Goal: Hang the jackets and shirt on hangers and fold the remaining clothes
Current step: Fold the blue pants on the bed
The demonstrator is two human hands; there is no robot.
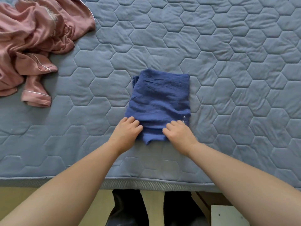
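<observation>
Clothing in two lots on one bed [228, 62]. One dark blue garment [160, 101], folded to a rough rectangle, lying flat near the middle of the quilted grey-blue cover, close to the near edge. One crumpled pink garment heap [32, 38] at far left, well apart from the blue one, with two piped cuffs [47, 68] showing at its lower side; whether one piece or more, cannot tell.

Two bare hands, both on the blue garment's near end. Left hand [126, 129] at the near left corner, grip closed on the cloth, fingers curled over the edge of the fold. Right hand [177, 132] at the near right part, grip likewise closed, fingers bent down into the fabric, knuckles up. Between the two hands, a narrow strip of the lower layer poking out toward the bed's edge.

Below that edge, two dark trouser legs [128, 209] over a yellowish floor [154, 206], and one white object [229, 216] at lower right with two small dark dots, cut off by the frame.
</observation>
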